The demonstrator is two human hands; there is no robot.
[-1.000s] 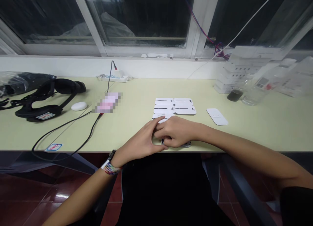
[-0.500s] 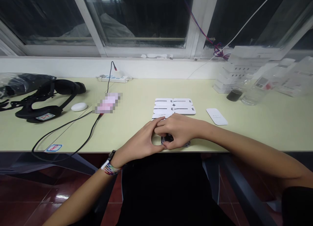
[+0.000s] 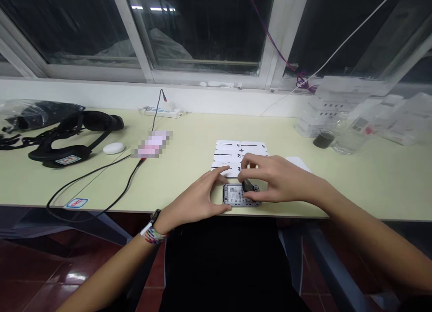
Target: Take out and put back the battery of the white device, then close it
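An opened pocket-sized electronic device (image 3: 234, 194) lies near the desk's front edge, showing a printed label with a square code. My left hand (image 3: 199, 195) curves around its left end, thumb at the near corner and a finger at the far edge. Above the device's right part, my right hand (image 3: 275, 179) pinches a black battery (image 3: 248, 185) tilted up, between thumb and fingers. Just beyond lie white rounded cases (image 3: 227, 148) in two columns, marked with black lines and W letters. My right hand partly hides them.
A white cover (image 3: 299, 162) lies behind my right forearm. At right stand white boxes (image 3: 308, 127), a dark-bottomed cup (image 3: 324, 140) and a clear bottle (image 3: 347, 141). Leftward are a black headset (image 3: 57, 155), a white oval object (image 3: 114, 148), a blurred-out phone-like item (image 3: 151, 144) and a cable (image 3: 130, 186).
My right hand has lifted and shifted right with the black battery in its fingers, uncovering the device's label. My left hand stays at the device's left end. The view has tilted slightly.
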